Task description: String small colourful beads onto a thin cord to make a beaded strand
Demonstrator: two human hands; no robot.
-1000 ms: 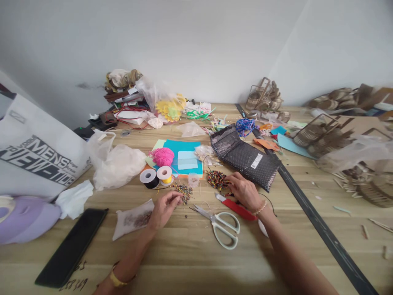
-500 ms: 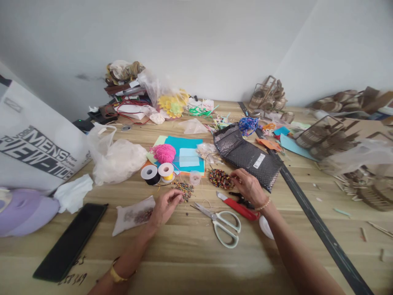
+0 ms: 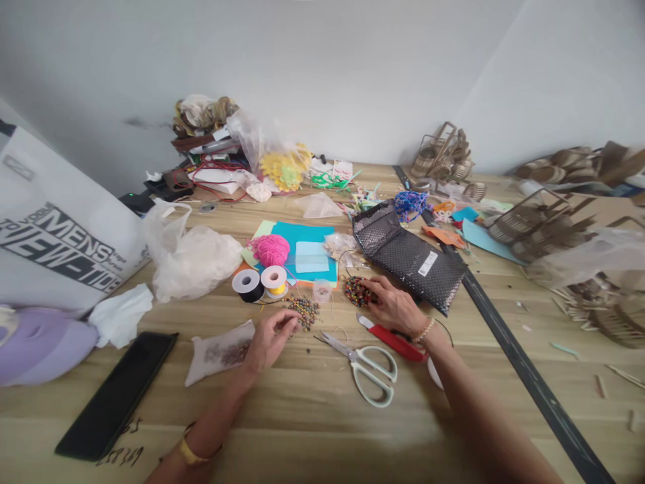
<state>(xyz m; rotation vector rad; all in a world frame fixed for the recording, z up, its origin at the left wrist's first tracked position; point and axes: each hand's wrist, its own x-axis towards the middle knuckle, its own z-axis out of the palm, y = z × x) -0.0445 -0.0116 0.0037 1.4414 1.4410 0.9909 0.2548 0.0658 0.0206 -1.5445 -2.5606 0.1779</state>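
Observation:
My left hand (image 3: 275, 336) is closed, thumb and fingertips together, beside a loose pile of small coloured beads (image 3: 304, 310); whatever it pinches is too small to make out. My right hand (image 3: 393, 304) reaches over the right part of a coil of strung beads (image 3: 357, 292), its fingertips touching it; whether they grip it is hidden. Below the hands lie scissors with pale handles (image 3: 371, 370) and a red-handled cutter (image 3: 396, 341). A small clear round container (image 3: 322, 290) stands between bead pile and coil. Black (image 3: 248, 286) and yellow (image 3: 275, 282) thread spools are behind the pile.
Pink yarn (image 3: 272, 251) rests on blue paper (image 3: 322, 235). A black padded envelope (image 3: 410, 259) lies behind my right hand. At left are a white pouch (image 3: 219, 353), a black phone-like slab (image 3: 118, 396) and a plastic bag (image 3: 196, 262). Woven baskets (image 3: 524, 225) stand at right.
My right hand has moved left and its fingers now lie over the right part of the bead coil. My left hand has stayed in nearly the same place.

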